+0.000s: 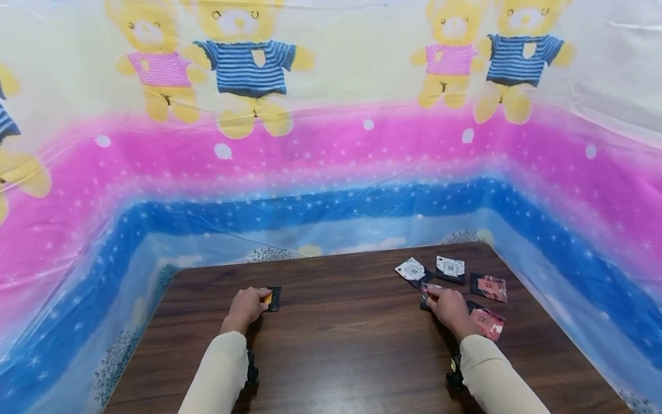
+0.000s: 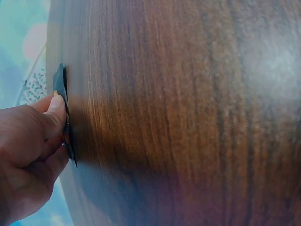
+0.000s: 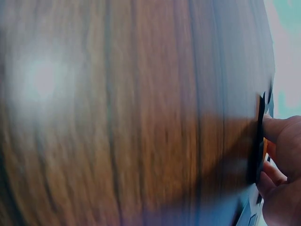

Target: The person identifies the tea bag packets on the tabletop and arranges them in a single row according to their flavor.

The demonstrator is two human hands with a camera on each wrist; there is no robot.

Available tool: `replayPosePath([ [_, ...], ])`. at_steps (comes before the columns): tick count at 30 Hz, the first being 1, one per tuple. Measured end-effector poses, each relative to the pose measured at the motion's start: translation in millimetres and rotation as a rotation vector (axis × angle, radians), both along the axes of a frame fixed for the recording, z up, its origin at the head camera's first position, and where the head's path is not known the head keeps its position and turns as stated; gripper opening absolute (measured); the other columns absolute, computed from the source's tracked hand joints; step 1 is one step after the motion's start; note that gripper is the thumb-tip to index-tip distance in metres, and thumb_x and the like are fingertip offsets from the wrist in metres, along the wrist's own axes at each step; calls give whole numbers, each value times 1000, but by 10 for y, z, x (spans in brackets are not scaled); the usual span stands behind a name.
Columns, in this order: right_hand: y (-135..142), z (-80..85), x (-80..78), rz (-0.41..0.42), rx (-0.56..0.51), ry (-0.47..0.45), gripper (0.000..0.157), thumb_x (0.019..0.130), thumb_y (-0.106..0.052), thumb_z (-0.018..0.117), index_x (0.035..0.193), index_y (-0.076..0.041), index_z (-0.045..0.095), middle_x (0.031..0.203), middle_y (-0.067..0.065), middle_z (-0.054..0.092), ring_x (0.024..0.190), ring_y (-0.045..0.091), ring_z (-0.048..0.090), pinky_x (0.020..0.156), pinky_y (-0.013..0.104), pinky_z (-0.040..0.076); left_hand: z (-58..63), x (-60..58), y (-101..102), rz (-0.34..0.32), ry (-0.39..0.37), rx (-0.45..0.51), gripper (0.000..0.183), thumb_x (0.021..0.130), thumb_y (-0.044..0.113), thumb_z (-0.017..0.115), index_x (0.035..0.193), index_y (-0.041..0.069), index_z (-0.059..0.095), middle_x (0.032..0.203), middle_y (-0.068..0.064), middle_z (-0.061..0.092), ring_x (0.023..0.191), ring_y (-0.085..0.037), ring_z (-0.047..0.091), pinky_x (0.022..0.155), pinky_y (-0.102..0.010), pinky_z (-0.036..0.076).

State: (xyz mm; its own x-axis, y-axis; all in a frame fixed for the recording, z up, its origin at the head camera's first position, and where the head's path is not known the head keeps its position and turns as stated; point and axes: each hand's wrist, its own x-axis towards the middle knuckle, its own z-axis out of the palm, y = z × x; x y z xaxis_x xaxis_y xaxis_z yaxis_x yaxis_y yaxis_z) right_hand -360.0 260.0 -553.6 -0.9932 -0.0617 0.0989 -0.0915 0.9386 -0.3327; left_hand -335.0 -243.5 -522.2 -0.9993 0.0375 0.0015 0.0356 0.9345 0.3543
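One packet (image 1: 276, 299) is black and orange, the table (image 1: 341, 339) streaky brown.

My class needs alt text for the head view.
A person's left hand pinches a small black-and-orange packet at a brown wooden table; the right hand grips a partly hidden dark packet beside two white-and-black packets and two red-and-black packets.

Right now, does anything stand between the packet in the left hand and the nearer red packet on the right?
Yes: the right hand, pinching a second packet, stands just left of the red packet. Otherwise only table shows between the two hands, the left hand gripping the first packet.
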Motion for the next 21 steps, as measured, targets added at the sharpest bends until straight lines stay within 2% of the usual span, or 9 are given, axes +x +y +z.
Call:
replayPosePath([
  [9,-193,16,35,19,-33,14,41,96,-19,71,135,-10,68,134,23,66,118,51,61,99,61,50,51,21,15,5,-33,5,45,97,11,69,141,8,62,144,-23,59,128,-46,57,106,-58,48],
  [21,-381,-6,0,47,-31,18,41,95,-19,72,135,-11,68,132,24,67,115,49,63,97,61,51,20,-12,-39,-9,-47,-12,46,96,13,70,141,9,62,144,-22,59,125,-46,58,103,-58,49],
])
